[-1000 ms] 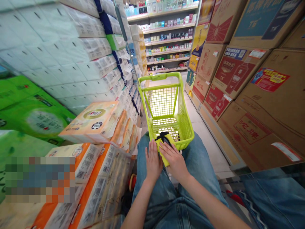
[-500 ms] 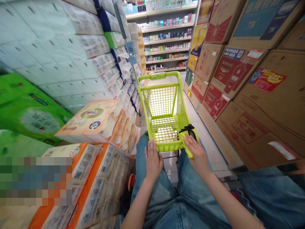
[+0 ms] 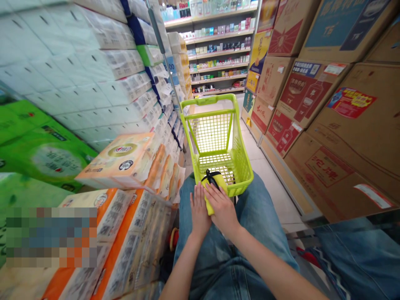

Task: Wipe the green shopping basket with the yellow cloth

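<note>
A lime-green plastic shopping basket cart [image 3: 245, 184] stands between my denim-covered knees. At its near left corner, my right hand [image 3: 222, 210] holds a yellow cloth-like bundle [image 3: 210, 207] with a black cord, pressing it against the rim. The fingers cover much of the bundle, so its exact kind is unclear. Right beside it, my left hand [image 3: 200, 213] lies flat with fingers stretched out, its fingertips at the basket's near left edge.
Tissue packs [image 3: 118, 160] and white stacked packs [image 3: 75, 75] line the left. Cardboard boxes [image 3: 346, 133] rise on the right. Ahead are shelves of small goods [image 3: 218, 52]. A person's denim leg [image 3: 362, 254] is at lower right.
My right hand has moved left along the basket's near edge with the yellow bundle, from the right corner to beside my left hand. The left hand has stayed nearly in place.
</note>
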A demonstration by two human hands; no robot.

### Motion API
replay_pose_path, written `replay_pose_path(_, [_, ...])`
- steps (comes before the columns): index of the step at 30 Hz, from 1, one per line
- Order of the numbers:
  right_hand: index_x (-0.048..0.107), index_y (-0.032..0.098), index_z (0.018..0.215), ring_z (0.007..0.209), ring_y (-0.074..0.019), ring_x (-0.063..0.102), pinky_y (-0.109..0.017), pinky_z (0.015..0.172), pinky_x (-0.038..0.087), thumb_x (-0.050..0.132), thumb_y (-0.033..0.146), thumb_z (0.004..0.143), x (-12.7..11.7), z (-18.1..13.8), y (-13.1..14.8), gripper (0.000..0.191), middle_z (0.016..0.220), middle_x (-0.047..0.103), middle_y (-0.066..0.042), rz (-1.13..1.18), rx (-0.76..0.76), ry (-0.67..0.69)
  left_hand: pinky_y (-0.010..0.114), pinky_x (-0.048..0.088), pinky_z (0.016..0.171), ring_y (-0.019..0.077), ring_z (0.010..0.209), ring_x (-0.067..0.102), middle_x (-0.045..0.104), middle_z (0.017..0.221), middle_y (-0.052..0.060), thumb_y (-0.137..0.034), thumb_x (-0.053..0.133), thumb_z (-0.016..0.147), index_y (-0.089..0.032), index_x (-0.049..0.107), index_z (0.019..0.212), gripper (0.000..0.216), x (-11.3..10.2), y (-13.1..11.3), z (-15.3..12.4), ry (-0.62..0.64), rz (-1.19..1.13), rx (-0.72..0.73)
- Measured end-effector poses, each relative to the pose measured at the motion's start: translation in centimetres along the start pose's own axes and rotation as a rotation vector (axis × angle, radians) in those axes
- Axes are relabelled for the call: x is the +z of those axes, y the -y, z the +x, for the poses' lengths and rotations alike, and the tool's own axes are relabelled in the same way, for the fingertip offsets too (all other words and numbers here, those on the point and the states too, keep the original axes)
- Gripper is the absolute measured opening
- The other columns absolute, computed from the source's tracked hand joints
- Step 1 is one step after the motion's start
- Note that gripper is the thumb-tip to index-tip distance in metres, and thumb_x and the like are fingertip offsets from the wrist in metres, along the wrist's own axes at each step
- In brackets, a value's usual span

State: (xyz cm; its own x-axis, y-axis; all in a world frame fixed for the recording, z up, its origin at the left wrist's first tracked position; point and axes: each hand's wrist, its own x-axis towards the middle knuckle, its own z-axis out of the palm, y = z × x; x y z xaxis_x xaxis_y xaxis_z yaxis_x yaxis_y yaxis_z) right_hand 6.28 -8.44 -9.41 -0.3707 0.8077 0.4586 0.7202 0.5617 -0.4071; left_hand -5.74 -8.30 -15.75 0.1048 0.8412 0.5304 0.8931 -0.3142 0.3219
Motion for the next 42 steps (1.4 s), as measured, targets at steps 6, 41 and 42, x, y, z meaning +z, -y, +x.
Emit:
replay_pose_path(6, [0.049,0.018,0.142,0.144,-0.0202,0.036,-0.047,0.119,0.031,0.042,-0.002,0.067,-2.3,-1.6,-2.9,0.078,0.152,0.045,-0.005,-0.035,-0.090,0.069,0.055,0.030,0.118,0.0265,0.152,0.014,0.027,0.160,0.019,-0.014,0.044,0.091,-0.017,-0.001,0.156,0.079,-0.2,-0.4,0.1,0.006,-0.028,0.010])
replay_pose_path(41, [0.049,0.016,0.142,0.144,-0.0210,0.036,-0.046,0.118,0.032,0.042,-0.003,0.069,-1.7,-0.8,-1.6,0.076,0.152,0.044,-0.006,0.006,-0.045,0.070,0.053,0.032,0.118,0.0266,0.151,0.016,0.025,0.161,0.016,-0.011,0.044,0.091,-0.019,0.002,0.157,0.079,0.4,-0.5,0.3,-0.059,-0.079,-0.009])
replay_pose_path(42, [0.049,0.016,0.142,0.144,-0.0207,0.036,-0.046,0.118,0.032,0.042,-0.003,0.068,-2.2,-1.2,-2.2,0.077,0.152,0.044,-0.005,0.000,-0.054,0.073,0.053,0.032,0.118,0.0266,0.151,0.016,0.025,0.161,0.017,-0.011,0.045,0.091,-0.018,0.002,0.157,0.079,0.4,-0.5,0.3,-0.062,-0.073,-0.001])
